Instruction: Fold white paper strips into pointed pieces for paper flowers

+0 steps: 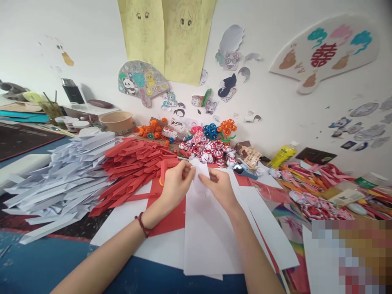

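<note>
Between my two hands is a small piece of white paper (200, 171), held up above the sheets. My left hand (177, 181) pinches its left edge, with a dark red beaded bracelet on the wrist. On its right side, my right hand (219, 183) grips it with thumb and fingers. Beneath lie large white paper sheets (211, 241) and a red sheet (168, 220). Just left of my left hand is a heap of folded red paper strips (134, 163). Farther left rises a pile of folded white paper strips (73, 171).
Red-and-white paper balls (211, 153) and orange flowers (227, 127) stand by the wall. A blue-strapped watch (241, 170) lies right of my right hand. A yellow bottle (283, 154), colourful strips (318, 175) and a tan bowl (116, 122) are farther out.
</note>
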Tool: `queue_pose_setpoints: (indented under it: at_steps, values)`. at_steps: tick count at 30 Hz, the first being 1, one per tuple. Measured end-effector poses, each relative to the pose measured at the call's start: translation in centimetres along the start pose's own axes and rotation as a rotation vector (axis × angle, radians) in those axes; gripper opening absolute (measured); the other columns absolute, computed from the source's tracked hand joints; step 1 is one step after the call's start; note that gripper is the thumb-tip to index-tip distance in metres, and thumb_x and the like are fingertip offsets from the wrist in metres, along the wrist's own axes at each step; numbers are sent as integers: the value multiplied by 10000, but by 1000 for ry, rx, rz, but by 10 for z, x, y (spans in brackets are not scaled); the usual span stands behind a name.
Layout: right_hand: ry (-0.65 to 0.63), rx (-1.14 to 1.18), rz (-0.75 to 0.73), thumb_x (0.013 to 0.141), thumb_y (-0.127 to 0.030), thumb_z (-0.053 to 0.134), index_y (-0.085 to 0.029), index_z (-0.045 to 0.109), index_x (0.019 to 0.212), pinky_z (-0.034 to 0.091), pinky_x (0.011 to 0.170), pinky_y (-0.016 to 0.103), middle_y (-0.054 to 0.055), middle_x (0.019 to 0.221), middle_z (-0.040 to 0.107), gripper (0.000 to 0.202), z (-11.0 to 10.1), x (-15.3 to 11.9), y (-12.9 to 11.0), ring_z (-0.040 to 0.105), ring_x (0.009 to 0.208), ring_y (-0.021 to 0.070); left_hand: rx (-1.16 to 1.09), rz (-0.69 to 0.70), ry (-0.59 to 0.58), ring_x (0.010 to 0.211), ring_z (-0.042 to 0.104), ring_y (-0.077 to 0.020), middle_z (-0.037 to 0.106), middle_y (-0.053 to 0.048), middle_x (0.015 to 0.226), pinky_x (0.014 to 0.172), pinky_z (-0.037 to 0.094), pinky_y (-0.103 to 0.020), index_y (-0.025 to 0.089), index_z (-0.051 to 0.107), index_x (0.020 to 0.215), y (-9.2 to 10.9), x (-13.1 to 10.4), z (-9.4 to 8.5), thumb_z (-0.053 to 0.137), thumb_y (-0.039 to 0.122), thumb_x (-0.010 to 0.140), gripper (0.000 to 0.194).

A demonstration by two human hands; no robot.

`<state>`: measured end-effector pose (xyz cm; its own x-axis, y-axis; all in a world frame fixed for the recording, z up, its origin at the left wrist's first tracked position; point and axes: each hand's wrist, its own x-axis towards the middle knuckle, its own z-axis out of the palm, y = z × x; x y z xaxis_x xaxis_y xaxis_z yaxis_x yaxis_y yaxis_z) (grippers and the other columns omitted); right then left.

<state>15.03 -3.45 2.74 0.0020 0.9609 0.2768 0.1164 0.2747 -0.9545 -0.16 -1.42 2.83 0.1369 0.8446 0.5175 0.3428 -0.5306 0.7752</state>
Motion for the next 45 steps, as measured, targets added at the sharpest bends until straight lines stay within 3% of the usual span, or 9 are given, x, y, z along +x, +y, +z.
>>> queue_pose_setpoints:
  at_steps: [4,8,12,17,21,25,34,45]
  values:
    - [-4,-49,30,783,-385,658,-152,670,993,534,682,311,66,874,694,314,6,1,6,655,764,217,237,100,69,620,572,-105,635,5,726,571,377,-202,172,539,805,-7,-1,2,503,200,867,77]
    - [-10,-43,50,811,-435,609,-168,634,1047,517,590,289,44,810,677,358,8,1,11,633,673,195,541,354,106,692,577,-141,635,-35,736,589,356,-236,163,583,825,-17,-6,4,458,194,906,153]
    - [43,-128,-57,811,-431,608,-158,645,930,485,652,270,29,788,646,300,5,3,12,614,769,201,582,506,58,768,574,-167,669,-52,832,644,371,-264,184,629,977,-15,-7,3,463,200,924,175]
    - [73,-185,-76,826,-416,594,-158,645,893,456,653,255,29,817,639,271,0,2,6,590,787,194,127,245,37,775,587,-147,672,-41,880,673,419,-247,198,659,924,-7,1,-3,520,285,911,165]
    - [76,-164,-92,824,-403,604,-158,655,924,446,651,248,34,856,648,270,-1,0,-1,580,781,188,-247,0,-39,758,592,-139,667,-35,869,647,435,-230,176,653,842,-9,10,-7,612,362,846,191]
    - [55,-180,-89,830,-409,603,-159,674,905,407,590,228,9,766,620,271,0,-2,-6,550,694,158,-460,-158,-144,746,570,-133,647,-38,842,653,433,-225,153,641,839,-9,14,-8,666,402,789,256]
    - [59,-196,-97,809,-376,618,-152,700,876,414,613,233,14,776,643,249,0,-4,-13,557,711,163,-511,-244,-164,637,511,-104,618,-19,735,555,358,-203,139,652,763,-3,14,-8,746,409,696,294]
    - [47,-174,-51,779,-370,642,-136,687,812,417,592,237,14,750,626,240,0,-6,-15,544,687,161,-520,-225,-175,667,545,-125,628,-31,722,599,415,-220,135,640,717,-7,14,-8,758,436,673,327]
